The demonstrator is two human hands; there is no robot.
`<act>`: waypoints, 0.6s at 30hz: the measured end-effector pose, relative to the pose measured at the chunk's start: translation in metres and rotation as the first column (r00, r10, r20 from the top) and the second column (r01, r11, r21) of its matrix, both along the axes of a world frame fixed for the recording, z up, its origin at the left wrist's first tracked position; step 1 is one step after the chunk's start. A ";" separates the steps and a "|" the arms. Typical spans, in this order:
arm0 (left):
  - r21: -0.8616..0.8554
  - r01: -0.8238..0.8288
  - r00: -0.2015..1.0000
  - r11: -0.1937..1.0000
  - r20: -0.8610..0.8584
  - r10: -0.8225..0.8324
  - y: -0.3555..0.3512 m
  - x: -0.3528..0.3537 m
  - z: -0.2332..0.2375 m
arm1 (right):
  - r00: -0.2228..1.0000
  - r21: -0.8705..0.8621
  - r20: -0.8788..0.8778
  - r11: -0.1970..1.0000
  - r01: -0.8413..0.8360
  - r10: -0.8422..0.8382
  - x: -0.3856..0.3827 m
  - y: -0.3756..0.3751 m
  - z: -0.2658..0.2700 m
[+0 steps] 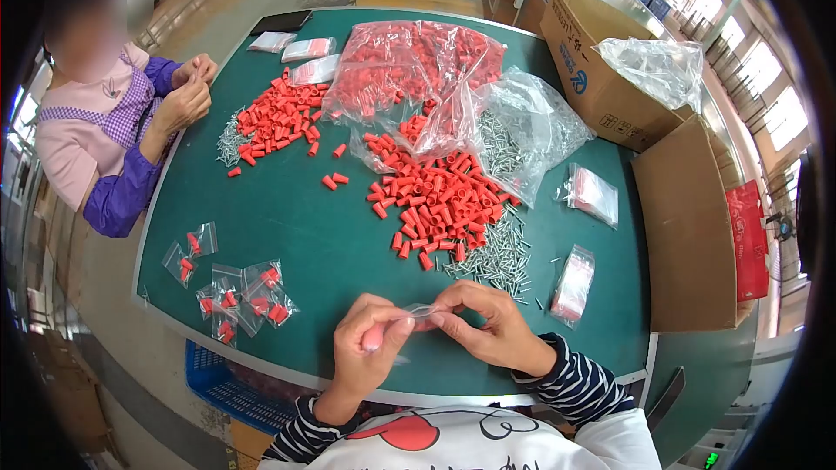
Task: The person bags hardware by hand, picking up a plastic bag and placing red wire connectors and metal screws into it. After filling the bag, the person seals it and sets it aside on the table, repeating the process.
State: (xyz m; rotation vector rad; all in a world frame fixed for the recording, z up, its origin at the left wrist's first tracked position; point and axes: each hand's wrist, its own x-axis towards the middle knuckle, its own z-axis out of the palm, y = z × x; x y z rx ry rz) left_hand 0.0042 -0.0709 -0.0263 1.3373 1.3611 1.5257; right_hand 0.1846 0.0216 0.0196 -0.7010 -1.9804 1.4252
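My left hand (364,346) and my right hand (493,331) meet near the table's front edge, each with its fingers pinched on a small clear zip bag (418,310). The bag's top edge stretches between the two hands. A pinkish-red piece (373,337) shows at my left fingers; I cannot tell what it is. Just beyond my hands lie a pile of red plastic plugs (442,200) and a heap of silver screws (498,254). To the left rest several filled zip bags (261,303), with red plugs in them.
A large clear bag of red plugs (409,61) lies at the back, beside another plastic bag (540,126). Stacks of flat bags (573,287) are on the right, near cardboard boxes (688,235). At the left edge another person's hands (193,91) are close together beside more plugs (279,113).
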 end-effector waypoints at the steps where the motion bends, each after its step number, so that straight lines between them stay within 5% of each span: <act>1: -0.006 -0.006 1.000 1.000 -0.001 0.006 -0.001 -0.001 0.001 | 1.000 -0.009 -0.004 1.000 -0.003 0.003 0.001 0.001 -0.001; 5: -0.011 -0.003 1.000 1.000 -0.027 0.003 -0.001 -0.002 0.007 | 0.998 -0.128 -0.050 0.992 0.022 -0.028 0.000 -0.001 -0.002; 8: -0.091 -0.062 0.983 0.994 0.166 0.076 0.003 0.006 0.016 | 0.999 -0.132 -0.040 0.991 0.027 -0.032 0.002 0.001 -0.006; 18: 0.001 -0.071 0.992 0.997 -0.104 0.071 0.003 -0.001 0.010 | 0.999 -0.037 0.026 0.998 0.046 -0.045 -0.002 0.000 -0.004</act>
